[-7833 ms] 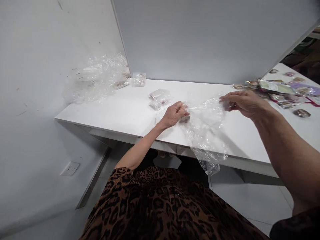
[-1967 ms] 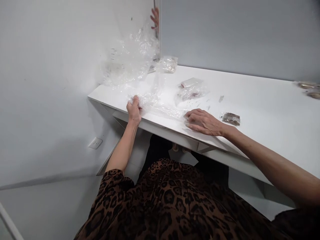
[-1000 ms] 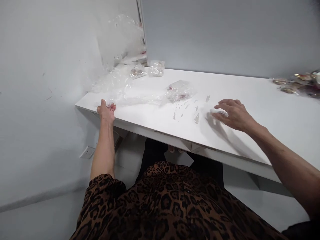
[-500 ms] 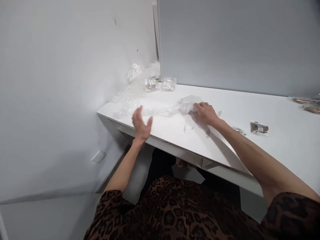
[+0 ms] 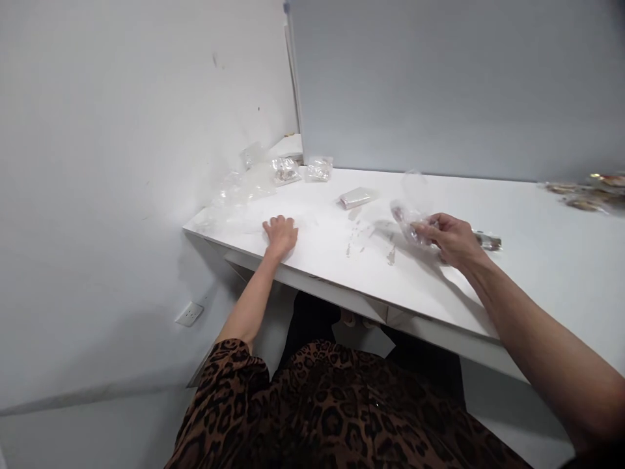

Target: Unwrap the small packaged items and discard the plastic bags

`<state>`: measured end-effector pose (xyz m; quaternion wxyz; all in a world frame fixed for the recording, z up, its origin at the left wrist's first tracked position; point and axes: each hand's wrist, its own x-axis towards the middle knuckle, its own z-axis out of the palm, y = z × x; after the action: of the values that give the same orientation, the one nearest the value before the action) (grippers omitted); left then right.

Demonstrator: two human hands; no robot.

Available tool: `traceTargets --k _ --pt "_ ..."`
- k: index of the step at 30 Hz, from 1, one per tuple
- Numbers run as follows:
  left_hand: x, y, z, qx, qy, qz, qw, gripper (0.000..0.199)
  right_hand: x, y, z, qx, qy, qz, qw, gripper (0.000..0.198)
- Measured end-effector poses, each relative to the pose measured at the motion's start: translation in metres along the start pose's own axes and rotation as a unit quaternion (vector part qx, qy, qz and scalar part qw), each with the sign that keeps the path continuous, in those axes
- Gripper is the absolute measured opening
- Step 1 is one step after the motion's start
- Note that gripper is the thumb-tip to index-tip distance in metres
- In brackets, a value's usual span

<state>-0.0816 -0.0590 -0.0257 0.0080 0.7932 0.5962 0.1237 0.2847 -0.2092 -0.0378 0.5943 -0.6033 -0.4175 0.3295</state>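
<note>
My right hand (image 5: pixel 454 240) is closed in a pinch on a crumpled clear plastic bag (image 5: pixel 414 225), held just above the white table (image 5: pixel 336 254). Something reddish shows through the bag, too unclear to name. My left hand (image 5: pixel 281 236) rests near the table's front edge with its fingers spread, and appears to lie at the border of some clear plastic film (image 5: pixel 232 205). Between the hands and farther back lies a small wrapped packet (image 5: pixel 358 198). Partly behind my right wrist is a dark packet in clear wrap (image 5: pixel 489 241).
Two clear packets, one (image 5: pixel 286 170) beside the other (image 5: pixel 319 169), lie at the back left corner. A heap of bagged items (image 5: pixel 588 193) sits at the far right. A wall borders the left, a grey panel (image 5: pixel 415 85) the back. Small marks or scraps dot the middle.
My right hand has moved right and lifted with the clear bag. The wrapped packet now shows on the table. My left hand has come down from the air onto the table.
</note>
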Motion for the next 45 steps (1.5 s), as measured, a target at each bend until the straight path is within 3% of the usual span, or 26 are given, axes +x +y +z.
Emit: traceTargets --k 2,4,6,7,9,11,13,16,19,21,23,28,32,34,39,42,45 --pt "-0.011 0.004 -0.007 -0.021 0.057 0.004 0.998 0.046 0.002 0.003 -0.001 0.103 0.023 0.043 0.993 0.052" --pt "-0.024 0.026 -0.011 -0.118 0.111 0.054 0.985 0.05 0.005 0.005 0.0 0.147 0.029 0.068 0.986 0.053" --pt "-0.039 0.062 -0.008 -0.274 0.104 0.109 0.95 0.043 0.006 0.005 0.001 0.179 0.014 0.082 0.98 0.052" --pt "-0.046 0.084 -0.004 -0.362 0.069 0.121 0.922 0.041 0.005 0.005 0.003 0.195 0.002 0.087 0.977 0.051" --pt "-0.057 0.128 0.006 -0.527 -0.047 0.09 0.843 0.046 -0.001 0.002 0.005 0.217 -0.022 0.088 0.972 0.051" --pt "-0.062 0.166 0.015 -0.653 -0.186 0.024 0.734 0.056 -0.008 -0.001 0.006 0.226 -0.04 0.09 0.969 0.053" --pt "-0.062 0.193 0.02 -0.728 -0.286 -0.035 0.622 0.059 -0.016 -0.006 0.007 0.233 -0.05 0.092 0.967 0.056" --pt "-0.059 0.213 0.022 -0.795 -0.321 -0.107 0.503 0.045 -0.021 -0.012 0.007 0.242 -0.046 0.078 0.966 0.056" --pt "-0.058 0.216 0.023 -0.835 -0.288 -0.161 0.442 0.015 -0.017 -0.015 0.003 0.259 -0.027 0.057 0.964 0.056" --pt "-0.056 0.212 0.026 -0.848 -0.264 -0.187 0.419 0.005 -0.01 -0.013 -0.004 0.267 0.003 0.034 0.963 0.054" --pt "-0.054 0.206 0.03 -0.854 -0.239 -0.211 0.412 0.014 -0.002 -0.007 -0.015 0.273 0.045 0.003 0.961 0.048" --pt "-0.046 0.191 0.037 -0.864 -0.158 -0.193 0.437 0.031 0.005 -0.001 -0.048 0.223 0.094 -0.041 0.969 0.035" --pt "-0.054 0.193 0.035 -0.865 -0.155 -0.165 0.448 0.025 -0.007 -0.018 -0.044 0.14 0.105 -0.07 0.982 0.033" --pt "-0.061 0.198 0.034 -0.862 -0.16 -0.151 0.457 0.02 -0.014 -0.024 -0.031 0.104 0.078 -0.061 0.99 0.04" --pt "-0.075 0.209 0.037 -0.861 -0.166 -0.091 0.472 0.03 -0.024 -0.021 -0.006 0.004 -0.097 -0.003 0.995 0.065" --pt "-0.074 0.208 0.041 -0.865 -0.175 -0.099 0.46 0.025 -0.025 -0.016 -0.004 0.003 -0.16 0.009 0.987 0.05" --pt "-0.069 0.206 0.045 -0.873 -0.162 -0.148 0.435 0.023 -0.025 -0.016 -0.005 0.037 -0.147 -0.01 0.988 0.045"
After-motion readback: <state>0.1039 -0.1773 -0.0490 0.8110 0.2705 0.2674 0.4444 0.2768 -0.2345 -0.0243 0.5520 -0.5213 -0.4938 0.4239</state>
